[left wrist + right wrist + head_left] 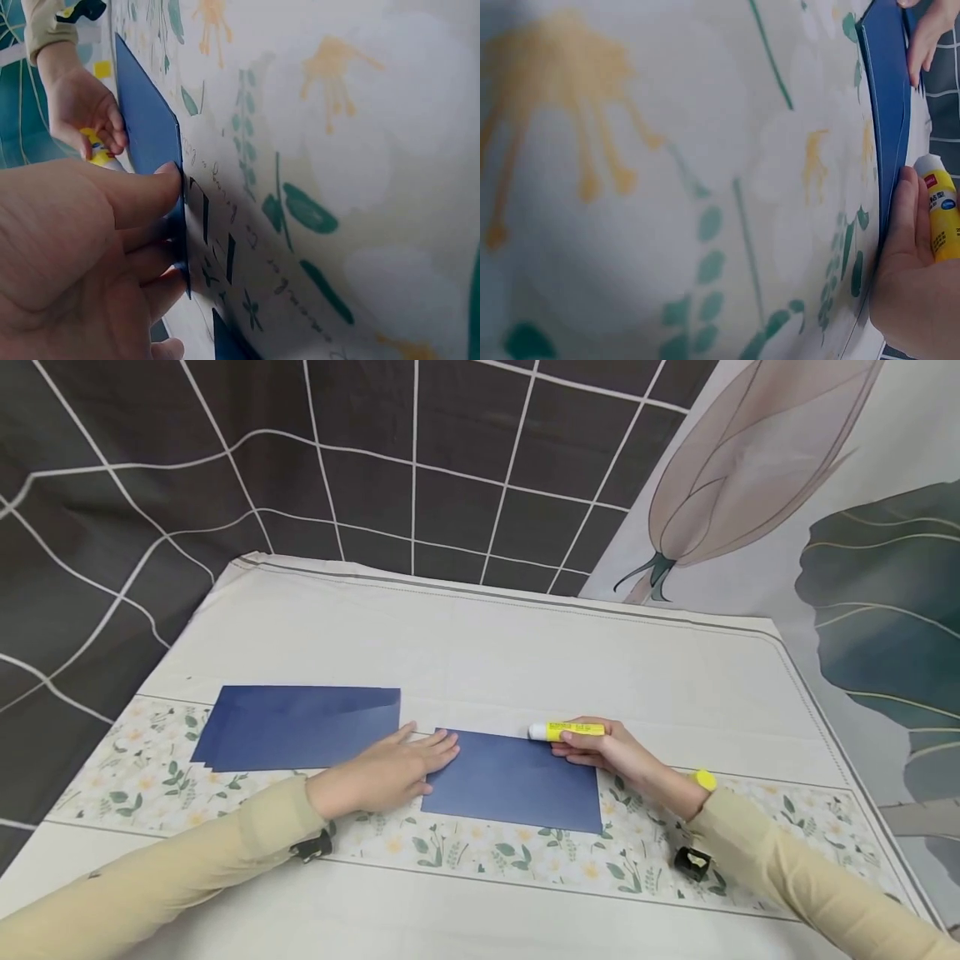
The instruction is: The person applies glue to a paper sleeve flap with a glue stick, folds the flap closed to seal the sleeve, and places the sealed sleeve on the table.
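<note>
A dark blue paper rectangle (pixel 517 783) lies on the floral band of the tablecloth. My left hand (pixel 393 768) rests on its left end with fingers spread; in the left wrist view the thumb (pixel 161 187) lies at the paper's edge. My right hand (pixel 607 750) holds a yellow glue stick (pixel 581 731) with its white tip pointing left, over the paper's upper right corner. In the right wrist view the glue stick (pixel 941 206) lies along the fingers, close to the blue paper (pixel 889 97).
A stack of similar blue papers (pixel 300 727) lies to the left, near my left hand. A yellow cap (pixel 703 779) sits by the right wrist. The white tablecloth (pixel 465 652) runs back to a dark grid-patterned curtain (pixel 367 468).
</note>
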Motion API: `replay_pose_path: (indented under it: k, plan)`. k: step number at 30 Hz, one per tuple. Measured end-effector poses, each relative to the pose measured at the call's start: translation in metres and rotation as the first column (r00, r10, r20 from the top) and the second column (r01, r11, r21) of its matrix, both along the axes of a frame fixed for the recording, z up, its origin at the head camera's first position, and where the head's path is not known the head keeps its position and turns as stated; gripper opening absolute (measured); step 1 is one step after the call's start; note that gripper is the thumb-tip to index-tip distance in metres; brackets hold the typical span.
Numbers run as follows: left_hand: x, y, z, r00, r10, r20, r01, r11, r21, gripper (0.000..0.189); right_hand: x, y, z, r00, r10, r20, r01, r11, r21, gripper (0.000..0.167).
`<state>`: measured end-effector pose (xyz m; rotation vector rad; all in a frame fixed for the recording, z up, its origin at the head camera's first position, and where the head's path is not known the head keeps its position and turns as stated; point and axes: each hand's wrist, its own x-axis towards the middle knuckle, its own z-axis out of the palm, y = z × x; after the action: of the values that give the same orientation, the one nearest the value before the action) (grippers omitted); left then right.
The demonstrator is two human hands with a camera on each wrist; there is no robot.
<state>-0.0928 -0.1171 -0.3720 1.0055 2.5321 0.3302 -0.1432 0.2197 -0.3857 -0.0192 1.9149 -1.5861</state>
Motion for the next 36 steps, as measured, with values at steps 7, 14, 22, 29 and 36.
replay_pose_path:
  k: [7, 14, 22, 29, 36]
  plan:
    - [-0.001, -0.002, -0.002, 0.998, 0.055, 0.026, -0.058, 0.991, 0.12, 0.062, 0.004, 0.002, -0.001, 0.999, 0.006, -0.038, -0.006, 1.0, 0.003, 0.051]
    - [-0.009, 0.0, -0.001, 0.997, 0.078, 0.015, -0.08, 0.979, 0.185, 0.066, 0.006, 0.004, -0.002, 0.998, 0.007, -0.06, -0.007, 1.0, 0.0, 0.052]
    - [-0.029, 0.017, -0.001, 0.99, 0.118, -0.072, -0.106, 0.981, 0.16, 0.08, 0.009, 0.006, -0.001, 0.998, -0.011, -0.066, 0.005, 0.996, -0.087, 0.048]
    - [-0.039, 0.028, -0.004, 0.989, 0.105, -0.102, -0.095, 0.99, 0.101, 0.089, 0.012, 0.013, -0.001, 0.995, -0.095, -0.019, 0.088, 0.971, -0.221, 0.024]
    - [-0.048, 0.034, -0.001, 0.992, 0.12, -0.023, -0.118, 0.99, 0.073, 0.092, 0.014, 0.016, 0.003, 0.99, -0.143, 0.002, 0.138, 0.953, -0.27, 0.021]
